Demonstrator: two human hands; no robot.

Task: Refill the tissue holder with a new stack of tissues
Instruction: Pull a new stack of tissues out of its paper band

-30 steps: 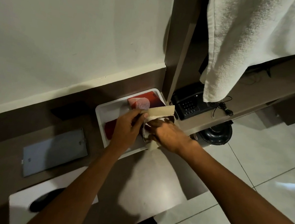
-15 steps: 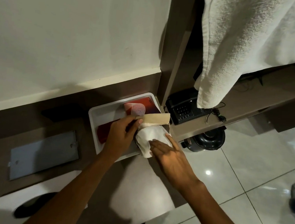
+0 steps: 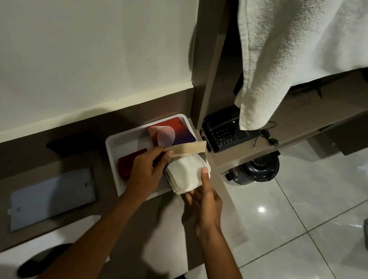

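White towel (image 3: 309,50) hanging over a shelf, white tray (image 3: 115,146) sitting on the counter, tissue stack (image 3: 185,175) lying at the tray's right end, left hand (image 3: 145,174) pinching the beige holder lid (image 3: 188,149), right hand (image 3: 205,201) gripping the tissue stack's edge.

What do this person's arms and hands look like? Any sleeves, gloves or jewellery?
Both forearms are bare right down to the bottom edge of the picture: no sleeves show. The left hand and the right hand wear no gloves, and no watch, ring or bracelet can be seen on either. The fingernails look short and plain. Anything worn further up the arms is out of view.
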